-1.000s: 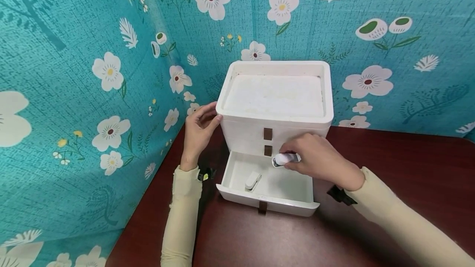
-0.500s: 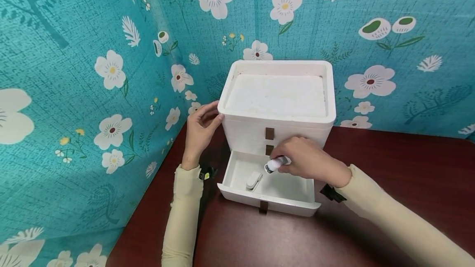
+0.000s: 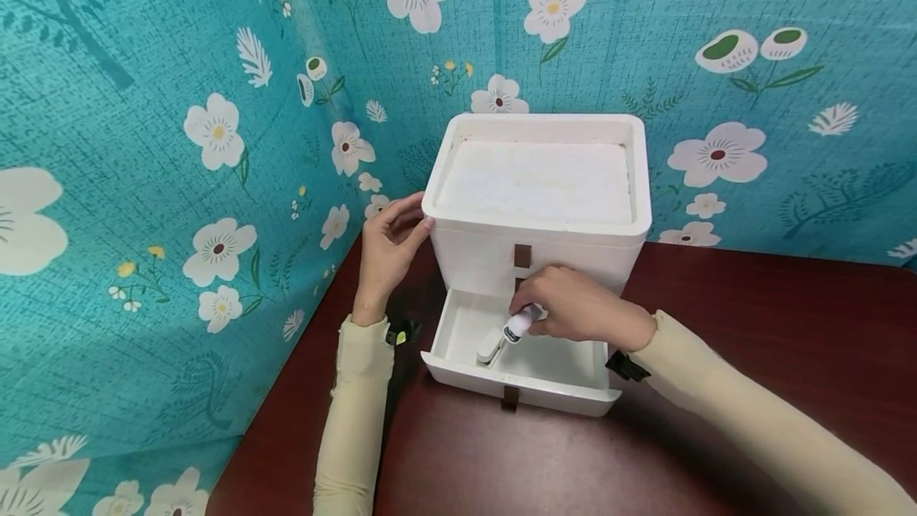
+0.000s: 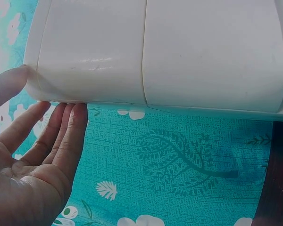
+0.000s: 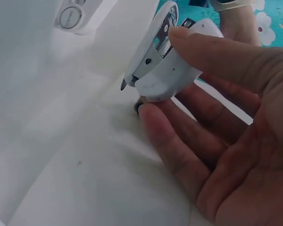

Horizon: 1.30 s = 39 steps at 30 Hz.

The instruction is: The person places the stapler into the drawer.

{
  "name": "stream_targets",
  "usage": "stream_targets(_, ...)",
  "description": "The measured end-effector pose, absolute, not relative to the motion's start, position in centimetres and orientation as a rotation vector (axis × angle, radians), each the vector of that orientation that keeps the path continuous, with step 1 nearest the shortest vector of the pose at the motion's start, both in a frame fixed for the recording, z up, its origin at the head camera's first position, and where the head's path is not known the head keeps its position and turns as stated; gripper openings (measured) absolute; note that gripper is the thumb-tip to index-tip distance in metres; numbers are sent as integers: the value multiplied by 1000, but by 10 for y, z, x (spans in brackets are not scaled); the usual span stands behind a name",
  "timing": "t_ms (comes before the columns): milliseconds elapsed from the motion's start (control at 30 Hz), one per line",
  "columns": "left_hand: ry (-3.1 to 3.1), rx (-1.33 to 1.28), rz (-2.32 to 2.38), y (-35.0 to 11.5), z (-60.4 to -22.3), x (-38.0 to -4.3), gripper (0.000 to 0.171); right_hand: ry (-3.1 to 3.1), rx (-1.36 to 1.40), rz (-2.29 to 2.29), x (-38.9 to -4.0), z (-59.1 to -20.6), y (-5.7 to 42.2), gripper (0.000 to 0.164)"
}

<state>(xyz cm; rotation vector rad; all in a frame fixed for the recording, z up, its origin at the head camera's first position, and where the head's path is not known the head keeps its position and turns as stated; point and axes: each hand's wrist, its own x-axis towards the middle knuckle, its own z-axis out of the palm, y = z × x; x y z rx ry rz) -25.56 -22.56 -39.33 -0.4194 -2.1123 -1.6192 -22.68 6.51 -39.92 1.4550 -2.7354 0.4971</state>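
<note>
My right hand (image 3: 576, 305) pinches a small white stapler (image 3: 517, 328) over the pulled-out bottom drawer (image 3: 559, 398). In the right wrist view, thumb and fingertips grip the stapler (image 5: 167, 77), whose metal inner parts show between its two white halves. A second small white hinged device (image 3: 490, 347) lies at the drawer's left; the stapler's end is close beside it. My left hand (image 3: 387, 257) touches the left front corner of the white drawer cabinet (image 3: 466, 257). In the left wrist view, the thumb is at its rim and rather straight fingertips rest along another side.
The cabinet's top is a shallow recessed tray (image 3: 537, 181). Brown tabs (image 3: 523, 256) mark the drawer fronts. Everything stands on a dark red-brown table (image 3: 458, 460), with a teal floral cloth (image 3: 602, 62) behind and to the left.
My right hand has moved left and slightly down with the stapler, whose end has tilted downward toward the device in the drawer. My left hand has stayed at the cabinet corner.
</note>
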Motion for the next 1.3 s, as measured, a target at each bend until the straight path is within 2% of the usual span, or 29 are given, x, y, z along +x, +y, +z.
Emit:
stream_targets(467, -2132, -389, -1612, -228, -393, -255, 42, -2703, 1731, 518, -235, -411, 55, 28)
stream_targets(967, -2106, -401, -1663, -225, -393, -256, 43, -2751, 1861, 479, -240, -424, 46, 29)
stream_targets(1300, -2097, -419, -1655, -227, -392, -256, 43, -2833, 1840, 427, -243, -432, 41, 31)
